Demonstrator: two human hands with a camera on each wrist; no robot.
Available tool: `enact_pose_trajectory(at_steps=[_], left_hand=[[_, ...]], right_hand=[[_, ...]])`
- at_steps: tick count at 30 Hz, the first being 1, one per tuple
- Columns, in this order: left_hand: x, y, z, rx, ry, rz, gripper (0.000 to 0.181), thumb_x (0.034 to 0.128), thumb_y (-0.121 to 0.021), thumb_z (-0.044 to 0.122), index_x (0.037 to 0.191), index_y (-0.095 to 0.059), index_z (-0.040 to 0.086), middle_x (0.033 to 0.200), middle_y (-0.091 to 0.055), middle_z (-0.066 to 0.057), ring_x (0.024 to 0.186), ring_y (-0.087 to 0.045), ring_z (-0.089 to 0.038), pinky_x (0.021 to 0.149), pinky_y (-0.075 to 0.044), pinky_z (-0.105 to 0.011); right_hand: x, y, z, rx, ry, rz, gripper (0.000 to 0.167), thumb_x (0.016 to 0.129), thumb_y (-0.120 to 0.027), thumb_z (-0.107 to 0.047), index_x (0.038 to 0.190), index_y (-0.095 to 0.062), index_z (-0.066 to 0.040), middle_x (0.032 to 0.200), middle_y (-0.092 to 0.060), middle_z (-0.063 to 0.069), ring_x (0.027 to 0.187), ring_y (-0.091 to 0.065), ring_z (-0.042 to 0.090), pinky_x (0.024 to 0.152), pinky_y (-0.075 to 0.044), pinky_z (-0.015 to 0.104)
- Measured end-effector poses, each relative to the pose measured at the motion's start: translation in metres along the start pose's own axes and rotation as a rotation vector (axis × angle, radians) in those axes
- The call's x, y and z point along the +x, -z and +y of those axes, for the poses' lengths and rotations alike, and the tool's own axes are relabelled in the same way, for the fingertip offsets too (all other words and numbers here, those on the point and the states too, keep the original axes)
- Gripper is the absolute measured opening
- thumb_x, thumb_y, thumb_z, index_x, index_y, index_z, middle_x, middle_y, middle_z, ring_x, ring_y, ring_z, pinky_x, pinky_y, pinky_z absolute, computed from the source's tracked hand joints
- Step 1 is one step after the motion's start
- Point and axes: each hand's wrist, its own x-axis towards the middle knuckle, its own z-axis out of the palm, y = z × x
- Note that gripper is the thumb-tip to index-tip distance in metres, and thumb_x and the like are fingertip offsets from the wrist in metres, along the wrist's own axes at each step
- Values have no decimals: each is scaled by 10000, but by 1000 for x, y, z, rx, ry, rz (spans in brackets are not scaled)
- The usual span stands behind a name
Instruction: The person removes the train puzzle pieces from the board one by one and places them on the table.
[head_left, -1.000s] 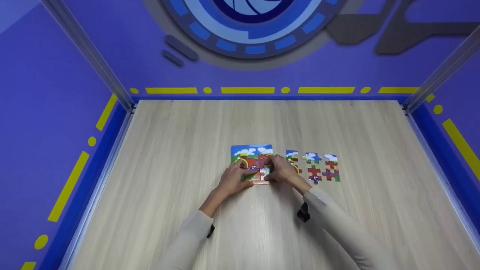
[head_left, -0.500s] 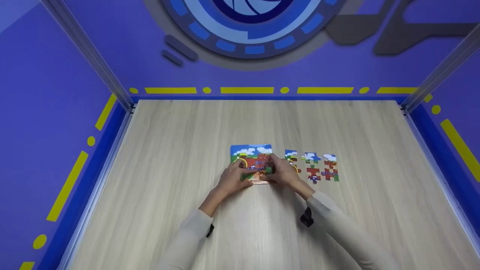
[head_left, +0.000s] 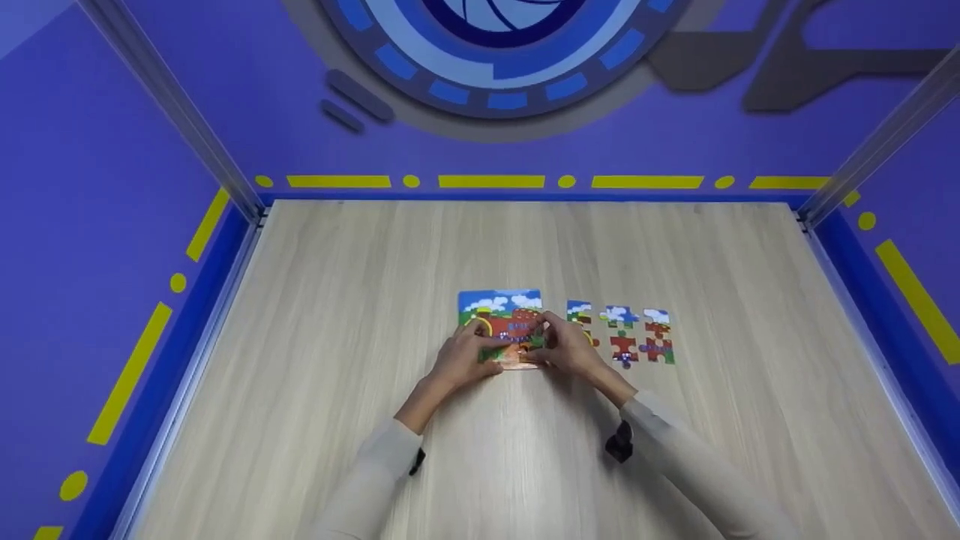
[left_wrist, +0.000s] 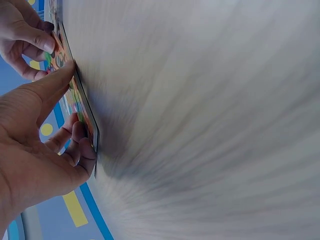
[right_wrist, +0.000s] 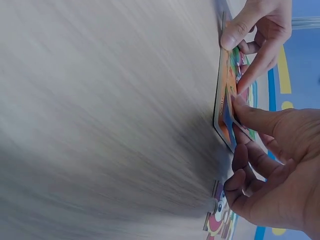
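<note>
A jigsaw board [head_left: 499,301] printed with clouds, a red vehicle and orange ground lies at the middle of the wooden table. My left hand [head_left: 459,358] holds its left side, with a digit at the near edge and another stretched across the picture. Between the thumb and a finger of my right hand [head_left: 571,352] is a jigsaw piece [right_wrist: 231,103], pinched at the board's near right corner. The right wrist view shows this piece tilted, one side raised above a blue patch of the board. My fingers cover part of the picture in the head view.
Several loose jigsaw pieces [head_left: 623,349] lie in two rows to the right of the board, partly behind my right hand. Blue walls [head_left: 480,157] with yellow marks enclose the table [head_left: 375,255] at the back and sides.
The board's near right part looked pale a second ago and now shows orange print. My right hand has shifted slightly there. My left hand and the loose pieces stay put.
</note>
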Motion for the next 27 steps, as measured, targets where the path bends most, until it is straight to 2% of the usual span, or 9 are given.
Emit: enact_pose_trajectory(at_steps=[5, 12, 20, 27], left_hand=[[-1, 0, -2, -17, -5, 2, 432, 862, -822, 251, 1279, -734, 186, 1183, -560, -95, 1042, -523, -231, 892, -453, -465], [-3, 1, -3, -6, -11, -7, 445, 853, -827, 260, 1281, -733, 180, 1208, -567, -119, 1083, -538, -263, 895, -469, -483], [-2, 1, -2, -21, 7, -13, 440, 856, -828, 252, 1280, -733, 188, 1201, -566, -113, 1037, -518, -235, 859, -472, -428], [-1, 2, 0, -32, -2, -17, 438, 864, -819, 243, 1289, -728, 189, 1223, -567, -129, 1070, -527, -256, 898, -481, -467]], right_hand=[[-2, 5, 2, 46, 18, -14, 373, 870, -786, -38, 1194, -602, -57, 821, -594, 50, 687, -502, 132, 597, -390, 250], [-6, 16, 10, 90, 59, -46, 355, 884, -761, -15, 1199, -599, -14, 840, -614, 106, 698, -490, 137, 621, -390, 244], [-15, 28, 19, 78, 95, -54, 339, 878, -776, -45, 1172, -613, -8, 816, -603, 90, 697, -482, 128, 618, -389, 244], [-27, 44, 28, 67, 112, -39, 342, 865, -780, -19, 1160, -610, 8, 789, -599, 111, 672, -472, 113, 593, -381, 226]])
